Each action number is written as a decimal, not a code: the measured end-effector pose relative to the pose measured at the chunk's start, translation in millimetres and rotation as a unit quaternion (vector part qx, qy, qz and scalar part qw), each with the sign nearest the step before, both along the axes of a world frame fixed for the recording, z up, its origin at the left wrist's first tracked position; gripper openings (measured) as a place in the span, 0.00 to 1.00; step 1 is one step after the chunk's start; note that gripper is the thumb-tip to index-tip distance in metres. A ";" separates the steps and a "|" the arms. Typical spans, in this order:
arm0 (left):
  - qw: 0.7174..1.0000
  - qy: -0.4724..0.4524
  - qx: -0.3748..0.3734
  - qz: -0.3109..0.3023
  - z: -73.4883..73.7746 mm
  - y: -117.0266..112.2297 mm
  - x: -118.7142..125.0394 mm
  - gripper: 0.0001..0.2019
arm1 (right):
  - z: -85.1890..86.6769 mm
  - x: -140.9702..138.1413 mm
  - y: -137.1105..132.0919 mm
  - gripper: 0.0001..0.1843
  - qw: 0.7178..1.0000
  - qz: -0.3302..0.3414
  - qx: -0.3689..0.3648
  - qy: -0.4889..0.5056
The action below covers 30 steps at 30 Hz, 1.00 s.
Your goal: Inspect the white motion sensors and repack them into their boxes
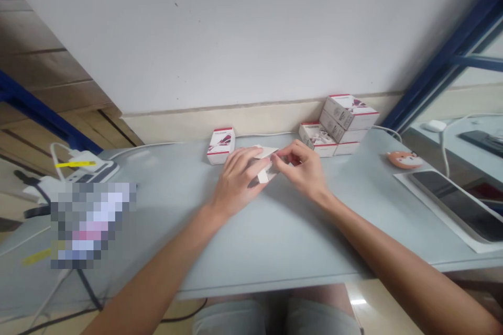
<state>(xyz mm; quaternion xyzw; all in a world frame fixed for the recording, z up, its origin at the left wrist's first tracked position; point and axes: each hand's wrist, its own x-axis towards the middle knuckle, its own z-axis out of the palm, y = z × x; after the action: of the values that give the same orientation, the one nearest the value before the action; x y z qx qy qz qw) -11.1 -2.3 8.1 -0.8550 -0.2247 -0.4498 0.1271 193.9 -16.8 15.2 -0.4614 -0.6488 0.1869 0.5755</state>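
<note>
White carton (269, 152) | on tabletop (275, 241), dead ahead, centred | left hand (239, 178) splayed flat on it — right hand (302, 166) pinching its right edge.

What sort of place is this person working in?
Probably a small packing bench in a workshop or storeroom. The left hand and right hand work a white card sheet on a grey table, small red-and-white boxes are stacked by the wall, and blue metal racking stands nearby.
</note>
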 end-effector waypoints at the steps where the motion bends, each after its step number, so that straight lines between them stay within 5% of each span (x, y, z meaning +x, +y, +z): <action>1: 1.000 -0.003 -0.015 -0.008 -1.7 1.1 0.0 0.30 | 0.9 0.5 -0.2 0.08 1.000 0.005 0.006 0.002; 21: 0.993 -0.061 -0.074 -0.072 -11.0 6.1 6.8 0.35 | 15.4 14.0 -2.3 0.03 0.958 -0.096 0.238 -0.129; 30: 0.992 -0.072 -0.039 -0.096 -15.7 12.5 8.1 0.42 | 15.0 18.1 -0.6 0.03 0.935 -0.098 0.297 -0.167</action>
<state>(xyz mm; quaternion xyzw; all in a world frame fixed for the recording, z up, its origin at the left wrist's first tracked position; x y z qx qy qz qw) -2.9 10.2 -7.5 -0.8424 -0.1668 -0.5113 0.0336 212.0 -17.4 30.2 -0.3557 -0.7130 -0.1513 0.5850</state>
